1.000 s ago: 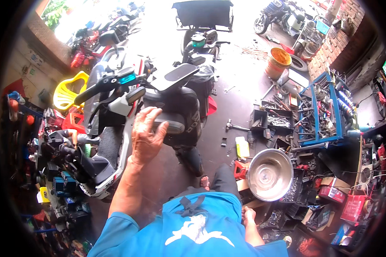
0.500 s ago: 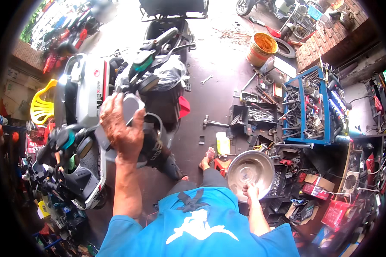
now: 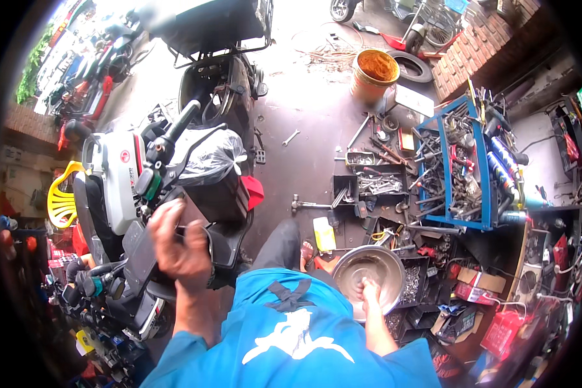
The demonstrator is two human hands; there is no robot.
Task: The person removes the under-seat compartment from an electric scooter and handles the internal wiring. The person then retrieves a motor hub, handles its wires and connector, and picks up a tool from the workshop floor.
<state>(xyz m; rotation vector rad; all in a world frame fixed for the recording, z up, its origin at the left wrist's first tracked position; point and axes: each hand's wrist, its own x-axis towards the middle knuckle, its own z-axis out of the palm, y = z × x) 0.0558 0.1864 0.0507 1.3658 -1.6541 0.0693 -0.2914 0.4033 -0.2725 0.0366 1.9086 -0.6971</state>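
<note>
My left hand [image 3: 178,244] is raised beside the handlebar [image 3: 182,126] of an electric scooter, its fingers stretched and apart, slightly blurred. It appears to hold nothing; whether a fingertip touches the scooter's dark parts behind it, I cannot tell. A crumpled clear plastic bag [image 3: 210,155] lies over the scooter's front, just beyond that hand. On my right side, my right hand [image 3: 370,292] is closed on the near side of a round metal basin [image 3: 398,265]. The basin is tilted, its shiny inside facing up; no contents can be made out.
Right of the basin stand trays of loose hardware and a blue metal rack [image 3: 486,168] full of tools. A hammer [image 3: 310,205], a wrench [image 3: 291,138] and a yellow-white bottle [image 3: 324,234] lie on the floor. An orange-filled bucket [image 3: 374,74] stands farther off. More scooters crowd the left.
My left hand has come down and back from the handlebar area. My view and body have shifted, with one knee now showing forward. My right hand still grips the basin.
</note>
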